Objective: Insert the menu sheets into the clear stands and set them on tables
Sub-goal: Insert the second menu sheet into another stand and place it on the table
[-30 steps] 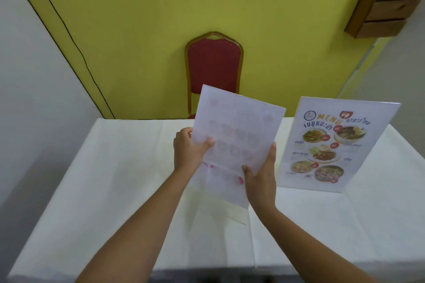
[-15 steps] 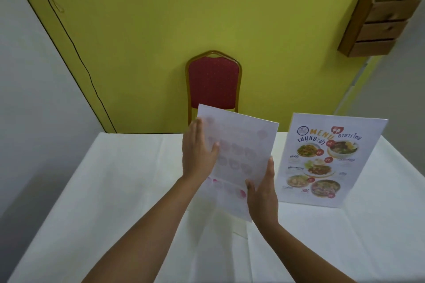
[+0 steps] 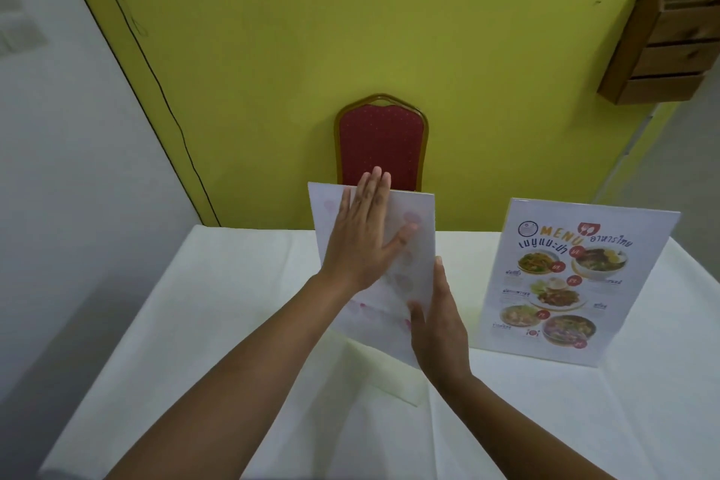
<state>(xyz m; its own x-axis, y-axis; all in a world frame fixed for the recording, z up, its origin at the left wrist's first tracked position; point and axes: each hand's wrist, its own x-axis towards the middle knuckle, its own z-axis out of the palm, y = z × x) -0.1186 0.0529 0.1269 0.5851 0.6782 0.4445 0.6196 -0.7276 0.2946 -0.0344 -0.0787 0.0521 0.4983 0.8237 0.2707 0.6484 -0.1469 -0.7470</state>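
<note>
A menu sheet (image 3: 419, 242), seen from its pale back side, stands nearly upright above the middle of the white table (image 3: 218, 323). My left hand (image 3: 360, 242) lies flat against its back, fingers straight and together. My right hand (image 3: 438, 327) grips the sheet's right edge near the bottom, thumb on the near face. Whether a clear stand surrounds this sheet I cannot tell. To the right, a filled clear stand (image 3: 576, 281) shows a colourful menu with food photos and rests on the table.
A red chair with a gold frame (image 3: 382, 144) stands behind the table against the yellow wall. A wooden shelf unit (image 3: 662, 39) hangs on the wall at upper right. A white wall runs along the left.
My left hand has let go of the sheet's left edge and now presses flat on its back. The sheet has turned more upright and squarer. The view has tilted upward.
</note>
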